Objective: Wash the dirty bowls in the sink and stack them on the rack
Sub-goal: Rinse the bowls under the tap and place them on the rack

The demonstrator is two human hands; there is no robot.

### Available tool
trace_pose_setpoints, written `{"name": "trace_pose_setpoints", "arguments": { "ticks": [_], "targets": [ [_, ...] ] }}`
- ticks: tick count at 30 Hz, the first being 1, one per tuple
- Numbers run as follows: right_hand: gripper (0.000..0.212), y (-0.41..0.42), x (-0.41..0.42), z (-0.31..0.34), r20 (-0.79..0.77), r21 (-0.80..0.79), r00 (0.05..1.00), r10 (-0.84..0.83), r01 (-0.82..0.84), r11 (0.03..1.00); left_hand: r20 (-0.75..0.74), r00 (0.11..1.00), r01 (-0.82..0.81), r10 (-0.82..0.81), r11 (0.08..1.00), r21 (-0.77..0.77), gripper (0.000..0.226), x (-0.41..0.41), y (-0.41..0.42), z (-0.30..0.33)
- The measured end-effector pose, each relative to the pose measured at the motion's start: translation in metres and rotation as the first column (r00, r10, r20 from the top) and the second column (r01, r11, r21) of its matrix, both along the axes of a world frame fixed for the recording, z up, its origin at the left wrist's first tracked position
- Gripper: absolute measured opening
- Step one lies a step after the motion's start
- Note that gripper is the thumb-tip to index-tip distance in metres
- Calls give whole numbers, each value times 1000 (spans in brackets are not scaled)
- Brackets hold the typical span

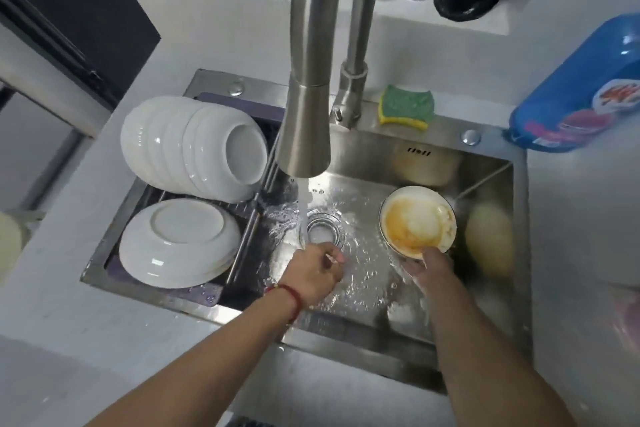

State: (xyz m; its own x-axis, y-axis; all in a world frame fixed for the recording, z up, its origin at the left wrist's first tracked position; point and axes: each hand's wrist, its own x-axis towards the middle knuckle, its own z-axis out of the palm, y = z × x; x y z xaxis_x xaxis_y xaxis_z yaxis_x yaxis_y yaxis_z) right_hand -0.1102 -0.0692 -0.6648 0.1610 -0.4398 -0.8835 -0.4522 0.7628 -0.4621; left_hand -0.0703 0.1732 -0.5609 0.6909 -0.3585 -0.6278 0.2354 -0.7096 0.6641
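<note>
The right hand (427, 269) is grasping the near rim of one dirty bowl (417, 221), smeared orange-yellow inside, tilting in the sink (485, 288) right of the drain (323, 230). The left hand (317, 272) is curling loosely under the running faucet (306, 107), holding nothing. Clean white bowls (194, 147) are lying stacked on the rack (249, 253) at left.

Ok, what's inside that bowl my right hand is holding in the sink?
The bowl held by the right hand shows an orange-yellow smear of residue over a paler, whitish middle. The near rim is covered by the fingers, so that edge cannot be seen.
</note>
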Motion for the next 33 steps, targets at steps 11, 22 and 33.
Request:
{"name": "trace_pose_setpoints", "arguments": {
  "ticks": [11,22,33],
  "targets": [
    [40,38,14,9,-204,-331,921,332,-384,862,-189,959,-189,210,974,123,15,13,22,-38],
    [26,111,19,90,-47,-278,724,688,-671,687,-578,559,-782,595,609,-129,33,51,50,-7],
    [73,159,62,79,-709,-341,-96,699,-821,-458,-691,530,-811,491,532,-244,31,31,41,-20]
  ]
}}
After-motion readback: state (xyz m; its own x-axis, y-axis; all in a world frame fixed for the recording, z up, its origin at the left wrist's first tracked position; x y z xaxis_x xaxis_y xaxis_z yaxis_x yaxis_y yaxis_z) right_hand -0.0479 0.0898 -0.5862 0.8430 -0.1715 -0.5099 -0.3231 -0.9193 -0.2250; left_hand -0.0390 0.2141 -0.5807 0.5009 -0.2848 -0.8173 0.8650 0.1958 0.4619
